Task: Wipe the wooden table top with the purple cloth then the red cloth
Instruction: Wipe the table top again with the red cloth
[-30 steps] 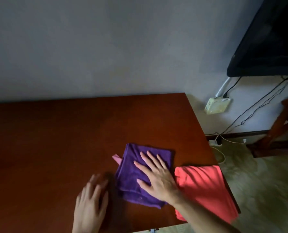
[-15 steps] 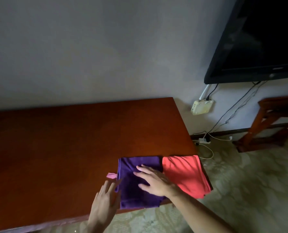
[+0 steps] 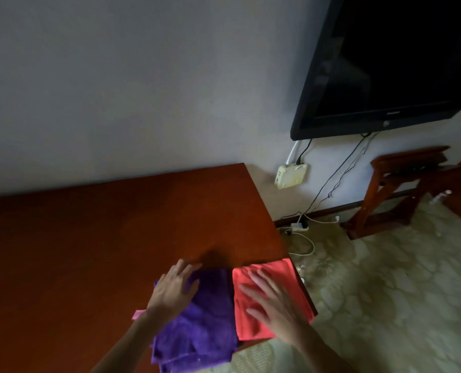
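Note:
A purple cloth (image 3: 205,327) lies folded near the front right corner of the wooden table top (image 3: 103,238). My left hand (image 3: 174,288) lies flat on the cloth's upper left part, fingers spread. Right beside it, touching its edge, lies the folded red cloth (image 3: 253,327) at the table's right corner. My right hand (image 3: 272,300) is over the red cloth with fingers spread and straight, blurred; it seems to rest on the cloth. A small pink tag (image 3: 138,314) sticks out at the purple cloth's left side.
The table stands against a grey wall. To the right are a wall-mounted black TV (image 3: 396,63), a cream wall box (image 3: 291,175) with cables, a power strip (image 3: 298,226) on the patterned floor, and a wooden stand (image 3: 401,189).
My right hand moved off the purple cloth onto the red cloth. My left hand moved from the table onto the purple cloth. The view shifted left and lower.

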